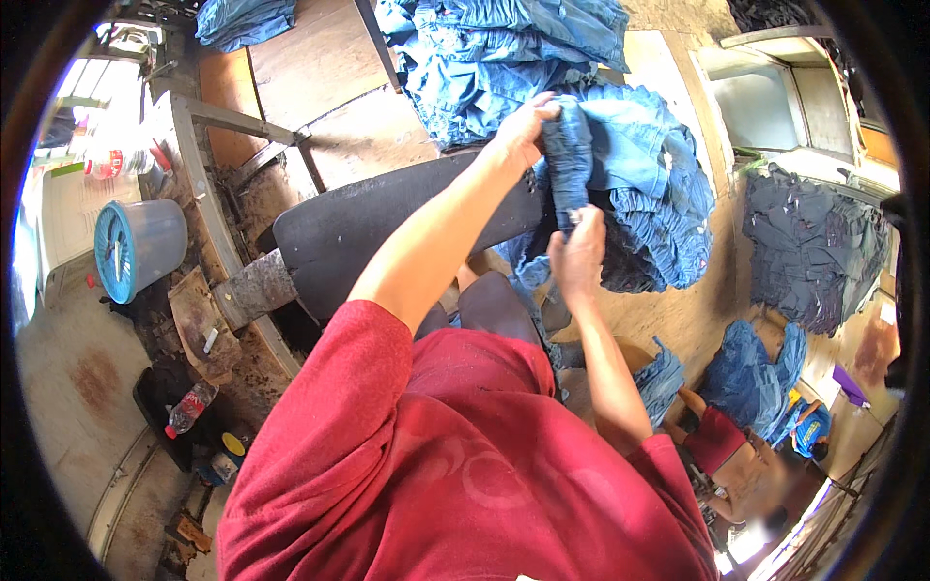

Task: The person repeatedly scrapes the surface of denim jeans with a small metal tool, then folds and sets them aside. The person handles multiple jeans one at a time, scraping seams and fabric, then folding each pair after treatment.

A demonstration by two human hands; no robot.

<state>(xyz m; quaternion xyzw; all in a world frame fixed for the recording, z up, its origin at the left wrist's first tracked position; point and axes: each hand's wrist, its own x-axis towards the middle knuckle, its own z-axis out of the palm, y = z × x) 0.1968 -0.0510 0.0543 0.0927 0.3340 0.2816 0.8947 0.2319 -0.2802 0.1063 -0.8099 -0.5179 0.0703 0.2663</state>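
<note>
My left hand (523, 131) is closed on the upper end of the gathered, elastic-looking waistband of a blue denim garment (570, 160). Lower down, my right hand (579, 254) grips the same waistband, so the band stretches between both hands. The waistband lies at the tip of a long black board (387, 228), which reaches in from the left under my left forearm. Whether the garment is pulled over that tip cannot be made out. Right beside it bulges a heap of crumpled blue denim (668, 194). Some denim also hangs below the board near my legs.
Folded blue denim is stacked (513, 48) at the far side. A dark garment pile (814, 247) stands right. At left are a clear bucket with a blue lid (145, 247), a plastic bottle (191, 409) and a wooden frame (208, 184). Two people (727, 450) are at lower right near more denim.
</note>
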